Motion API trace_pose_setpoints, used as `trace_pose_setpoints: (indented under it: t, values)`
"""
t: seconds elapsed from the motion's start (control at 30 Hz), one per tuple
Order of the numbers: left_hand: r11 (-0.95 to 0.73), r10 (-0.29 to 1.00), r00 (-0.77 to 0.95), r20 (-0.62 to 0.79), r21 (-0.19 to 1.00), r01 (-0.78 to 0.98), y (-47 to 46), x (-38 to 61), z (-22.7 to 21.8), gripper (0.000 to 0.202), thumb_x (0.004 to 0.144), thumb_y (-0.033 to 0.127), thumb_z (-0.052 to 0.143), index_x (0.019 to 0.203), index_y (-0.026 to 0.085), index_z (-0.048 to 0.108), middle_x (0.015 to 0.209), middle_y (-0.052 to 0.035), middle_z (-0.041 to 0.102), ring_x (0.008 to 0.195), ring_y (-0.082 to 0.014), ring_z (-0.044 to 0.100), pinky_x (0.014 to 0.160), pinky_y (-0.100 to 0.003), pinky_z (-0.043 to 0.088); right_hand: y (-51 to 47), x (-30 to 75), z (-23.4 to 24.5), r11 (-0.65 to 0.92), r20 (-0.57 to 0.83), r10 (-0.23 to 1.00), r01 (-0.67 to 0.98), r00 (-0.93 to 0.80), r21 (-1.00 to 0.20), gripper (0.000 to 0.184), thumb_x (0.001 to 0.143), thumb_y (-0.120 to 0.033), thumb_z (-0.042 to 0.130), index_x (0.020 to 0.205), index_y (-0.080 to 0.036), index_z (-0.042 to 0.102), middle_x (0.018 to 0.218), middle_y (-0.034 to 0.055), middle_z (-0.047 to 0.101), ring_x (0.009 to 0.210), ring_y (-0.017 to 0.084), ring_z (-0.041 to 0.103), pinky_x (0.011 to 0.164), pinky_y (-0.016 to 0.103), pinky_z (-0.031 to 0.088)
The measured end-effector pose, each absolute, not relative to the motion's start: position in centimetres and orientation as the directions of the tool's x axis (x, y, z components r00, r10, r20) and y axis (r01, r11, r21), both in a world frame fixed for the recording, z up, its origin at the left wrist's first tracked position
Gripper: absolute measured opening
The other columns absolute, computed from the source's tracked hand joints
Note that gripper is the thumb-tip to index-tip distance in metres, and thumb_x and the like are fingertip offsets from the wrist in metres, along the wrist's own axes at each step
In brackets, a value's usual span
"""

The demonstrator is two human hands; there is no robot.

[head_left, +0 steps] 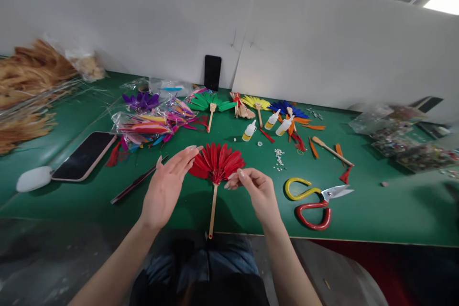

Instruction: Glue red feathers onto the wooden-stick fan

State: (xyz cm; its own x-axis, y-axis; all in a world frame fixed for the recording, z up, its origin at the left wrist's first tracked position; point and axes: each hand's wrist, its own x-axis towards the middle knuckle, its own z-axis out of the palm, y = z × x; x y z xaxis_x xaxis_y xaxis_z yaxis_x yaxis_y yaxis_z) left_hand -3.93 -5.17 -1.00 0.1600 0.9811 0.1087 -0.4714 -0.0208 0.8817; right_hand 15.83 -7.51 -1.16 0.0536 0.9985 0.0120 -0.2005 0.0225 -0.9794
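Observation:
A red feather fan point(219, 160) with a thin wooden handle lies on the green table, its handle end reaching the front edge. Beside its left feathers, my left hand point(167, 186) is open, fingers stretched out and together, holding nothing. My right hand point(256, 189) is at the fan's lower right feathers, thumb and fingertips pinched together. What sits between those fingertips, if anything, is too small to tell. Right of this hand lie scissors point(311, 213) with one yellow and one red handle loop, blades apart. Small white beads point(278, 157) are scattered beyond the right hand.
Behind stand glue bottles point(249, 130) and green point(211, 101), yellow point(255, 101) and blue point(287, 108) feather fans. Bagged feathers point(143, 124), a phone point(86, 155), a white mouse-like object point(34, 179) and a pen point(132, 187) lie left. A wooden stick point(332, 149) lies right.

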Motion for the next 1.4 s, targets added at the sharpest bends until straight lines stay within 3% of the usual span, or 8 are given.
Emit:
trace_pose_setpoints:
  t: [0.33,0.5,0.67,0.8,0.9,1.1,1.23,1.4]
  values:
    - [0.016,0.990,0.129,0.060,0.853,-0.521,-5.0,-4.0,-0.5,0.049,0.095,0.050,0.031,0.112,0.020,0.067,0.127,-0.0085,0.060,0.130,-0.0255,0.042,0.112,-0.044,0.025,-7.2,15.3,-1.3,0.039,0.034,0.999,-0.170,0.033,-0.985,0.029,0.083,-0.045,0.060,0.071,-0.020,0.069,0.069,0.0039,0.072,0.065,0.017,0.066,0.064,0.030,0.054]
    - [0.017,0.989,0.133,0.065,0.842,-0.540,-4.9,-4.3,-0.6,0.049,0.096,0.049,0.031,0.109,0.020,0.068,0.127,-0.0077,0.060,0.130,-0.0250,0.043,0.112,-0.043,0.025,-7.1,15.2,-1.5,0.043,0.037,0.999,-0.175,0.040,-0.984,0.021,0.074,-0.041,0.072,0.069,-0.020,0.067,0.067,0.0024,0.071,0.063,0.016,0.066,0.064,0.029,0.054]
    - [-0.024,0.987,0.122,0.101,0.855,-0.518,-5.0,-4.8,-1.4,0.048,0.097,0.047,0.029,0.109,0.021,0.069,0.125,-0.0063,0.062,0.129,-0.0246,0.044,0.112,-0.043,0.025,-7.1,15.0,-1.4,0.037,0.034,0.999,-0.157,0.023,-0.987,0.035,0.084,-0.049,0.057,0.070,-0.019,0.068,0.070,0.0048,0.072,0.066,0.017,0.067,0.063,0.029,0.054]
    - [-0.114,0.981,0.114,0.156,0.943,-0.312,-5.6,-5.1,-2.6,0.047,0.096,0.047,0.032,0.115,0.021,0.066,0.127,-0.0060,0.060,0.129,-0.0252,0.043,0.113,-0.044,0.023,-7.2,15.1,-1.5,0.046,0.039,0.998,-0.171,0.047,-0.984,0.026,0.075,-0.045,0.070,0.069,-0.020,0.065,0.068,0.0026,0.071,0.066,0.017,0.067,0.063,0.029,0.053]
    - [-0.264,0.942,0.219,0.254,0.964,0.018,-6.3,-5.3,-3.5,0.044,0.097,0.042,0.032,0.126,0.022,0.058,0.133,-0.0061,0.055,0.133,-0.0251,0.038,0.114,-0.044,0.019,-7.3,15.9,-1.7,0.077,0.057,0.990,-0.156,0.129,-0.985,0.036,0.084,-0.048,0.058,0.063,-0.020,0.062,0.059,0.0015,0.067,0.056,0.015,0.064,0.057,0.027,0.051]
    - [-0.589,0.801,0.518,0.301,0.557,0.586,-6.9,-5.6,-5.4,0.050,0.096,0.030,0.038,0.145,0.032,0.029,0.157,-0.0013,0.012,0.143,-0.0277,0.006,0.113,-0.050,0.012,-7.8,18.8,-2.1,0.067,0.054,0.978,-0.055,0.199,-0.996,0.027,0.080,-0.047,0.064,0.073,-0.021,0.066,0.073,0.0036,0.072,0.066,0.017,0.067,0.063,0.029,0.054]
    - [-0.652,0.756,0.596,0.269,0.382,0.655,-6.5,-5.2,-6.3,0.056,0.095,0.036,0.041,0.147,0.031,0.021,0.157,-0.0043,0.005,0.142,-0.0312,0.008,0.112,-0.052,0.012,-8.2,20.0,-2.8,0.027,0.027,0.982,0.002,0.187,-1.000,0.035,0.085,-0.049,0.055,0.067,-0.021,0.066,0.068,0.0050,0.071,0.064,0.018,0.067,0.061,0.030,0.054]
    - [-0.681,0.731,0.640,0.237,0.310,0.664,-5.9,-4.0,-6.6,0.058,0.094,0.041,0.040,0.148,0.029,0.020,0.157,-0.0073,0.008,0.142,-0.0309,0.010,0.112,-0.051,0.011,-7.6,20.8,-3.7,0.027,0.047,0.966,0.080,0.255,-0.996,0.027,0.076,-0.048,0.067,0.080,-0.021,0.068,0.077,0.0055,0.072,0.071,0.019,0.068,0.066,0.033,0.056]
